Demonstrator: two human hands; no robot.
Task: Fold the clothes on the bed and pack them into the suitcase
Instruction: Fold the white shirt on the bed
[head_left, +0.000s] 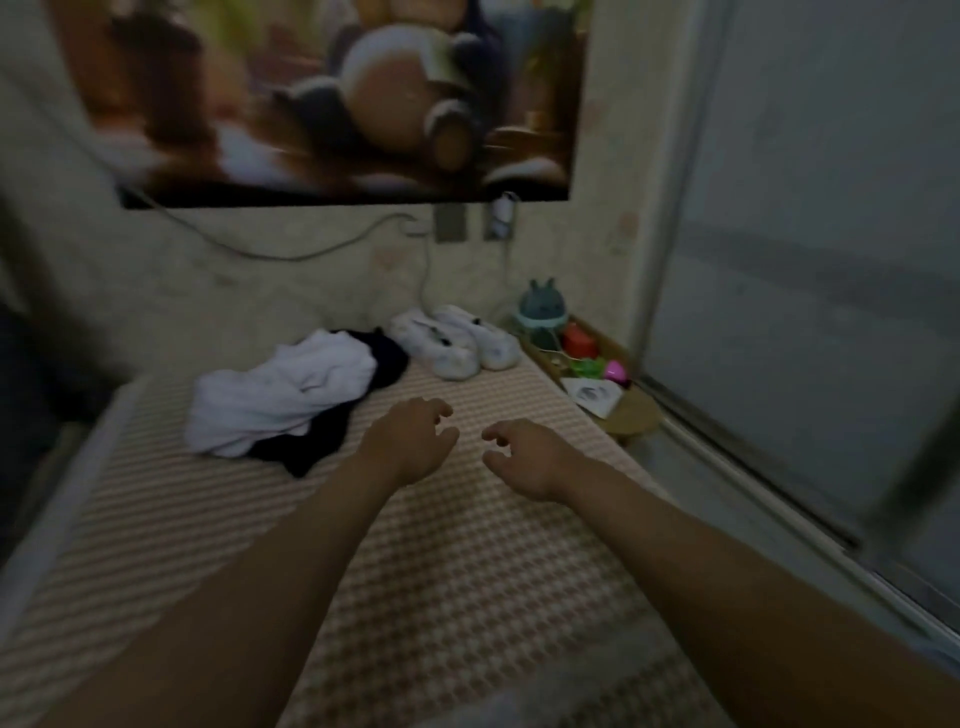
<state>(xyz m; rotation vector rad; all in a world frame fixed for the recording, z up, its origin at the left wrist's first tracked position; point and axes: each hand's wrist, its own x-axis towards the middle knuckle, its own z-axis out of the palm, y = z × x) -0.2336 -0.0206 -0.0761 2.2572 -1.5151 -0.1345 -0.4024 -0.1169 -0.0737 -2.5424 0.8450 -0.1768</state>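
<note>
A crumpled white garment (283, 392) lies on the checked bed cover (441, 561), on top of a black garment (311, 441) that sticks out at its far and near ends. Both my arms reach forward over the bed. My left hand (413, 441) hovers just right of the clothes pile, fingers loosely curled, holding nothing. My right hand (524, 454) hangs beside it, a little to the right, fingers also loosely curled and empty. No suitcase is in view.
A pair of white fluffy slippers (457, 343) sits at the bed's far end by the wall. A wooden tray (631, 413) with small toys and a teal figure (543, 306) stands at the right. A sliding door (810, 260) runs along the right.
</note>
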